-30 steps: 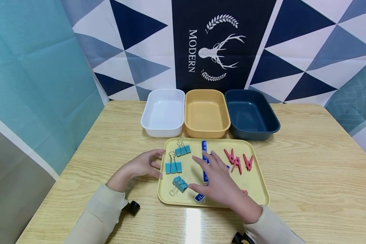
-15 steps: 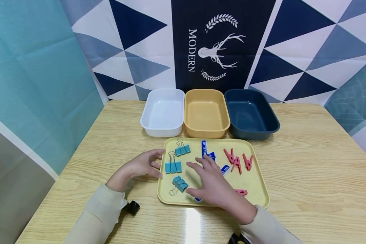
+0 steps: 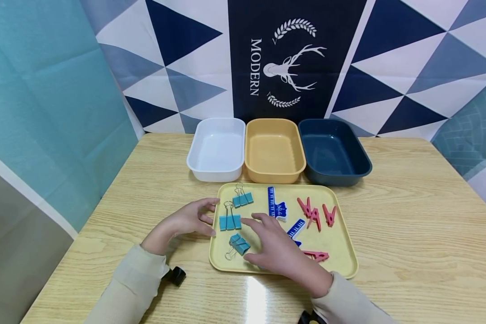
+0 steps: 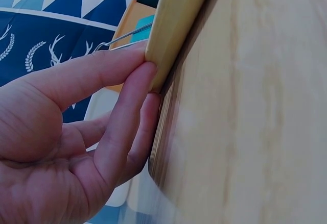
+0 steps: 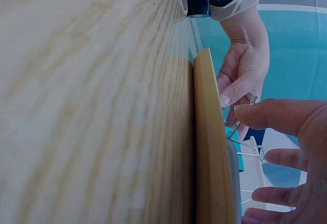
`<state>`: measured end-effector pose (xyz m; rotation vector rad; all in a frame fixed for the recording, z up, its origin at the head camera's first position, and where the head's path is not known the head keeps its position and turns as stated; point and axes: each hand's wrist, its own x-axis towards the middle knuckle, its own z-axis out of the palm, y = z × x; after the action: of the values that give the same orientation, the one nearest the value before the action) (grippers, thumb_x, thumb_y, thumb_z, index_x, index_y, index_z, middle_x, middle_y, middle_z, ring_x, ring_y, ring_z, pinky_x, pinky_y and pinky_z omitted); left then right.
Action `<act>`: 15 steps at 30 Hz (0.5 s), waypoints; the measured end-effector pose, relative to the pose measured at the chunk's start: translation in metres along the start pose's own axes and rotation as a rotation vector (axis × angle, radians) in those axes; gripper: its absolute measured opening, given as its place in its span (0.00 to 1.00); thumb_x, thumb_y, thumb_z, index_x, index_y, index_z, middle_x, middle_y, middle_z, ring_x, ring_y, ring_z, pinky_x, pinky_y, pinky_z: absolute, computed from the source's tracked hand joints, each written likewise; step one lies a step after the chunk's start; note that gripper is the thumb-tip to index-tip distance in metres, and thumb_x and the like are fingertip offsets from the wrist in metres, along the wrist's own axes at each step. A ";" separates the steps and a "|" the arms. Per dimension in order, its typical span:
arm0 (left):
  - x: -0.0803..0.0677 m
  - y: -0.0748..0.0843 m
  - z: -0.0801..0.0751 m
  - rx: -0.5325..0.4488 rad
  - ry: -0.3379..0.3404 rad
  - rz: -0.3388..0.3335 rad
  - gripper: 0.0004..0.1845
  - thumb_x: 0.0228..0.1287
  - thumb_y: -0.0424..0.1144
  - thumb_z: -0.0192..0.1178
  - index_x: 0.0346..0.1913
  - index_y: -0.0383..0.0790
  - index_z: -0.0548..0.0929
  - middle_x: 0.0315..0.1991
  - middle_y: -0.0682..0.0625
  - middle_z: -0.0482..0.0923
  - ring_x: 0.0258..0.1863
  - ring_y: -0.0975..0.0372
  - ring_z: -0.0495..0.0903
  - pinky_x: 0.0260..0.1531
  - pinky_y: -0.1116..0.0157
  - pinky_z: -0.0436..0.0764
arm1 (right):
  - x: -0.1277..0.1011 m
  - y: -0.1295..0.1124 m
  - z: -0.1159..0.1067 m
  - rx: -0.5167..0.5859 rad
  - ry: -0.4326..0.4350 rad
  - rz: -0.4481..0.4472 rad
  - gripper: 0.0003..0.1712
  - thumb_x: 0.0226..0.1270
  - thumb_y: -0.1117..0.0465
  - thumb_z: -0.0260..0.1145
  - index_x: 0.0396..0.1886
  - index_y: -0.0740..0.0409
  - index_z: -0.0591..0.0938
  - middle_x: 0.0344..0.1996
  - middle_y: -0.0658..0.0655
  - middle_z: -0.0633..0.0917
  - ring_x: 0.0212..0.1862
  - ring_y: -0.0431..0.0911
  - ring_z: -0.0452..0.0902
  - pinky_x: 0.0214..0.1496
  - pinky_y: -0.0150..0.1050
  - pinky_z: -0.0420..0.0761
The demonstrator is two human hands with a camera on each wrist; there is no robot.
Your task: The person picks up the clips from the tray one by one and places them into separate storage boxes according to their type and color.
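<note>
A: Starting on the left, what is the left hand (image 3: 185, 221) doing?
B: It rests on the wooden surface (image 3: 409, 234), its fingers lightly bent against the left rim of the yellow tray (image 3: 342, 252), gripping nothing.
A: And next to it?
B: Three teal binder clips (image 3: 230, 221) lie in the tray's left part. The right hand (image 3: 276, 249) hovers spread over the tray's middle, fingers relaxed and holding nothing, thumb just beside the nearest clip (image 3: 239, 244).
A: Further right?
B: Blue ruler clips (image 3: 276, 205), then pink pegs (image 3: 317, 214). Behind the tray stand a white bin (image 3: 218, 150), an orange bin (image 3: 273, 151) and a dark blue bin (image 3: 332, 152).
</note>
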<state>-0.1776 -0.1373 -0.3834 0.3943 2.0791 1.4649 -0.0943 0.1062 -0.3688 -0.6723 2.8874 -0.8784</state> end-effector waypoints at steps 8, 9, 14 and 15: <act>0.000 -0.002 -0.001 -0.006 -0.011 0.003 0.47 0.45 0.23 0.69 0.69 0.34 0.58 0.57 0.37 0.62 0.43 0.54 0.76 0.38 0.62 0.81 | 0.005 -0.002 0.004 0.072 -0.018 -0.037 0.42 0.43 0.59 0.77 0.62 0.51 0.72 0.54 0.58 0.72 0.54 0.53 0.70 0.53 0.48 0.74; 0.000 -0.002 -0.001 -0.005 -0.012 0.003 0.47 0.45 0.23 0.69 0.69 0.34 0.57 0.57 0.37 0.63 0.43 0.53 0.76 0.39 0.62 0.81 | 0.006 -0.001 0.005 0.091 -0.027 -0.038 0.42 0.43 0.60 0.77 0.62 0.51 0.72 0.54 0.58 0.72 0.53 0.52 0.70 0.53 0.48 0.74; 0.000 -0.001 -0.001 0.004 -0.003 -0.006 0.47 0.44 0.23 0.70 0.69 0.35 0.58 0.57 0.37 0.63 0.44 0.53 0.75 0.39 0.62 0.81 | 0.010 -0.001 0.007 0.208 -0.072 -0.020 0.40 0.43 0.63 0.77 0.60 0.53 0.74 0.52 0.56 0.72 0.49 0.50 0.71 0.49 0.45 0.76; 0.000 -0.001 -0.001 0.006 -0.002 -0.007 0.47 0.44 0.24 0.70 0.69 0.35 0.58 0.57 0.37 0.63 0.44 0.53 0.75 0.39 0.62 0.81 | 0.010 -0.002 0.007 0.222 -0.076 -0.016 0.39 0.43 0.63 0.77 0.60 0.53 0.74 0.52 0.55 0.72 0.49 0.50 0.71 0.48 0.44 0.76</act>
<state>-0.1783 -0.1385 -0.3842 0.3908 2.0818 1.4538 -0.1016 0.0971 -0.3732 -0.6908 2.6680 -1.1273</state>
